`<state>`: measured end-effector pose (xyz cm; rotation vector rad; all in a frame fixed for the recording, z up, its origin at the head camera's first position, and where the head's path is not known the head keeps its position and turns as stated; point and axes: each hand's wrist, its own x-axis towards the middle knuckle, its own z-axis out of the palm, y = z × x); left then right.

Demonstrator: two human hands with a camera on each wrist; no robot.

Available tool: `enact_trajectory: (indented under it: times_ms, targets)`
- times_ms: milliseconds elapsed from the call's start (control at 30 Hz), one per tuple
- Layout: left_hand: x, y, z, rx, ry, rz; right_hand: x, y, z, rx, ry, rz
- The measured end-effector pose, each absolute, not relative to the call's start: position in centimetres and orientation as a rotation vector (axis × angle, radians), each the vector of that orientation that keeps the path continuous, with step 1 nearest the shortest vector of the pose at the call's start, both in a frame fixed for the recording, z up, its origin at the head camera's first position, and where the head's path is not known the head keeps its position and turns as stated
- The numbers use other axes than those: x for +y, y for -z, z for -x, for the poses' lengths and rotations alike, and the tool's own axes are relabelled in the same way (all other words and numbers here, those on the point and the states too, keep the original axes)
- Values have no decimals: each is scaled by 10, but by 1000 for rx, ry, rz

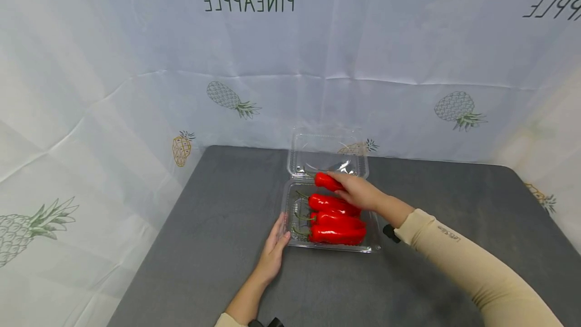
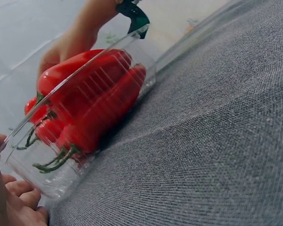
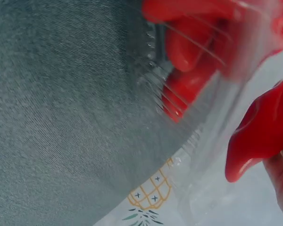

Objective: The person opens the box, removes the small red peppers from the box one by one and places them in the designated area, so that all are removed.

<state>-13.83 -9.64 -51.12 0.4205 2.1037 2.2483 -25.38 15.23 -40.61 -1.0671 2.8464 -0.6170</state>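
My right hand (image 1: 358, 192) grips a red pepper (image 1: 328, 181) over the far edge of a clear plastic container (image 1: 372, 238). In the right wrist view this pepper (image 3: 263, 129) hangs apart from the others, its tapered tip showing. Several more glossy red peppers (image 1: 338, 234) with green stems lie side by side in the container, stems toward the left. My left hand (image 1: 271, 256) holds the container's near left side. Up close in the left wrist view, the left hand's fingers (image 2: 21, 193) are at the clear wall; part of that hand is out of frame.
The container's hinged lid (image 1: 327, 153) stands open behind it, toward the curtain. A dark grey cloth surface (image 1: 218, 216) lies under everything. A white curtain (image 1: 390, 54) with pineapple prints hangs along the back and sides.
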Motion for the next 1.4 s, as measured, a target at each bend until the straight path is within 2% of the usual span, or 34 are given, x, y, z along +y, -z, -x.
enact_trajectory:
  times_ms: [200, 867, 1400]
  targets:
    - [-96, 510, 138, 2098, -2256, -422, 157, 404, 255, 2823, 680, 1076]
    - [-96, 510, 138, 2100, -2260, -429, 201, 401, 257, 2904, 908, 802]
    - [-97, 511, 138, 2125, -2232, -425, 244, 413, 258, 2908, 1307, 330]
